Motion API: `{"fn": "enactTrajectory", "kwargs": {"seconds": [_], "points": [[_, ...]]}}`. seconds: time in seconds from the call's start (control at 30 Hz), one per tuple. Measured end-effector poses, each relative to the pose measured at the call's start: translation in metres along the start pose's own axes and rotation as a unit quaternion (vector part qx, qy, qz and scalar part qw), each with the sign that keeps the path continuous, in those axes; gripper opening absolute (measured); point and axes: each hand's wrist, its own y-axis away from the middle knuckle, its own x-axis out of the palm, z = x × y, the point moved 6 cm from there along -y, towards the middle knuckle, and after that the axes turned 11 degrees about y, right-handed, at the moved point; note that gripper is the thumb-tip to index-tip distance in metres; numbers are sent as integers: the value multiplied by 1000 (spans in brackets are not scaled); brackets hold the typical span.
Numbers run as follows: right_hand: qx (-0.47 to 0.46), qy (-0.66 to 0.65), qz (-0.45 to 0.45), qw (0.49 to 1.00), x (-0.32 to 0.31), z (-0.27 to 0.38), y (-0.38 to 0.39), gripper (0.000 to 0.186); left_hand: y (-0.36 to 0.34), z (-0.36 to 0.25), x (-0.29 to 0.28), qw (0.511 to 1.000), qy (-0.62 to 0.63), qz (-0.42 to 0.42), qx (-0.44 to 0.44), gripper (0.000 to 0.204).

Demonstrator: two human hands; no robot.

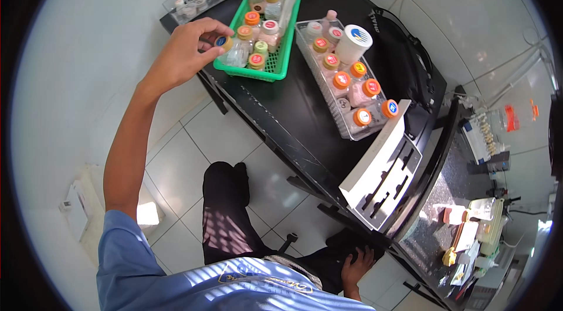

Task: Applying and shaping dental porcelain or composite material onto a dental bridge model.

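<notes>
My left hand (190,47) reaches over the near left corner of a green plastic basket (280,72). Its fingers and thumb pinch a small jar (223,42) by its gold lid, which has a blue top. How far the jar is raised from the basket I cannot tell. Beside it stand several clear jars with orange, gold and white lids, among them an orange-lidded jar (256,61) and a white-lidded jar (269,32). A plastic bag (235,55) lies just under my fingers. My right hand (358,265) rests on my dark-trousered leg with its fingers spread, holding nothing.
On the black table (281,117) a clear tray (347,129) holds orange-lidded jars and a white tub (353,45). A black bag (404,59) lies behind it. A white box (381,176) sits at the right edge. Small pots fill a clear rack (190,11).
</notes>
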Motion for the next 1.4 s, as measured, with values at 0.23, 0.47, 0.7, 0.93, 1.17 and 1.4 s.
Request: {"fn": "enactTrajectory", "kwargs": {"seconds": [0.23,0.47,0.7,0.93,1.17,1.4], "points": [[-4,-8,-8,1000,-7,5,1,32,-10,-31,20,962,-180,-74,189,32],[19,-11,-48,999,-11,2,10,28,-29,-4,21,979,-199,-38,28,28],[-34,14,-122,992,-40,17,0,26,-12,-21,6,987,-108,19,114,24],[-10,-17,-89,996,-22,7,-5,27,-4,-25,0,992,-30,8,120,35],[-5,-25,-79,997,-29,10,1,26,1,-18,-13,999,-28,-27,28,21],[3,-200,-88,976,-36,11,8,20,27,-89,11,982,55,-40,177,19]]}}
